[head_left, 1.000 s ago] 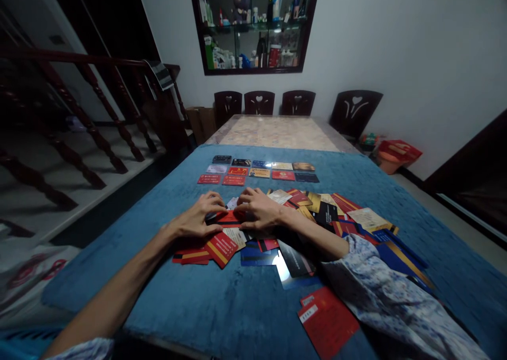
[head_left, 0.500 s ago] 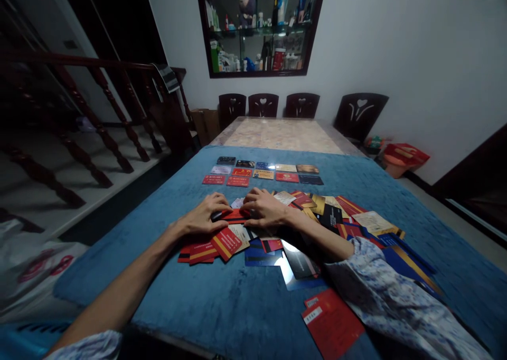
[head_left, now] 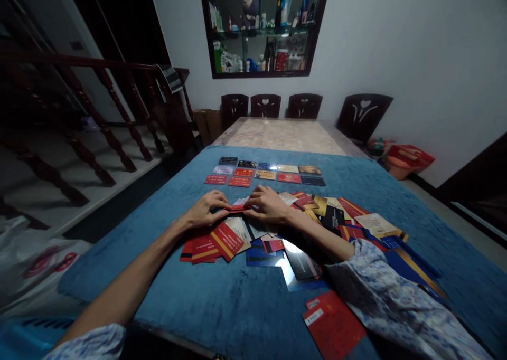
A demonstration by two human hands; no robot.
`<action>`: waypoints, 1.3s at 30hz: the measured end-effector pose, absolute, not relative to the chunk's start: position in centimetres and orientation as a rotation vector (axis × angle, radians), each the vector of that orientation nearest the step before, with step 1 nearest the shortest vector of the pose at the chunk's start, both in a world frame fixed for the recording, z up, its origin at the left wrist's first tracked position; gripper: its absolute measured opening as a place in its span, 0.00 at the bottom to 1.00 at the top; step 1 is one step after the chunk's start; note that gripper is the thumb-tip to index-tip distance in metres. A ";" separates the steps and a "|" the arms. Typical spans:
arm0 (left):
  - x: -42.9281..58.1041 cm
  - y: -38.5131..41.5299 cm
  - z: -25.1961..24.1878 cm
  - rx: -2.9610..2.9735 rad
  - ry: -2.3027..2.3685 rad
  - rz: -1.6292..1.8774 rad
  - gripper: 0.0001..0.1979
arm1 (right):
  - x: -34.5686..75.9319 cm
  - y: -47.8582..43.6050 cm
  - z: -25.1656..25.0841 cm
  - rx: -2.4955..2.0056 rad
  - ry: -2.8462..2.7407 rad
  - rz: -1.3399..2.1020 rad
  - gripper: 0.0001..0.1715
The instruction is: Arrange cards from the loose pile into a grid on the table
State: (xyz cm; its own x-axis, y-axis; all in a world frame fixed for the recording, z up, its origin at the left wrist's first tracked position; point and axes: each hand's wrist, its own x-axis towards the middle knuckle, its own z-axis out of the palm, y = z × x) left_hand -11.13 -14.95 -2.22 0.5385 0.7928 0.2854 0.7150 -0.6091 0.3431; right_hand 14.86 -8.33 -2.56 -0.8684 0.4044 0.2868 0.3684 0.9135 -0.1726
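Between my two hands is a red card (head_left: 237, 208), seen almost edge-on. My left hand (head_left: 206, 208) pinches its left end, and my right hand (head_left: 266, 205) grips the right end, its fingers covering part of it. Pale cards (head_left: 240, 201) show just behind. Red card sleeves with gold stripes (head_left: 226, 241) lie fanned below my hands, beside a cream sleeve (head_left: 240, 228). Blue cards (head_left: 261, 254) and a dark card (head_left: 301, 259) spread under my right forearm. Farther away, several bank cards sit in rows, including a red one (head_left: 240, 181).
The blue cloth (head_left: 174, 291) covers the near table. More sleeves, such as a black one (head_left: 332, 217), are heaped right of my right hand. A red sleeve (head_left: 335, 323) lies near the front edge. Chairs (head_left: 265, 106) stand at the far end; a railing (head_left: 106, 130) runs left.
The red card between my hands has tilted from showing its face with a dark stripe to nearly edge-on. My left fingers have drawn together at its end. The laid-out cards remain in place.
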 end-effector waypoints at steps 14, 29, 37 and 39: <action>-11.5 -13.8 -3.5 2.455 1.452 0.971 0.13 | 14.0 -7.7 -3.0 -0.781 -2.599 0.098 0.18; -11.0 -13.2 -4.7 2.468 1.480 1.066 0.17 | 13.8 -7.4 -4.3 -0.738 -2.554 -0.012 0.21; -10.4 -13.4 -4.7 2.413 1.652 0.951 0.19 | 13.7 -7.5 -4.2 -0.837 -2.640 -0.080 0.30; -10.3 -13.4 -4.7 2.409 1.660 0.918 0.19 | 13.7 -7.5 -4.3 -0.840 -2.639 -0.098 0.30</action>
State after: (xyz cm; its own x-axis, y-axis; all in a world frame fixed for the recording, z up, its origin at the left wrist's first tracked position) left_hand -10.31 -13.43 -4.71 0.2358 0.8720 0.4290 0.8269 -0.4119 0.3829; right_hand 13.70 -7.47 -4.27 -0.7547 0.5450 0.3653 0.5707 0.8200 -0.0445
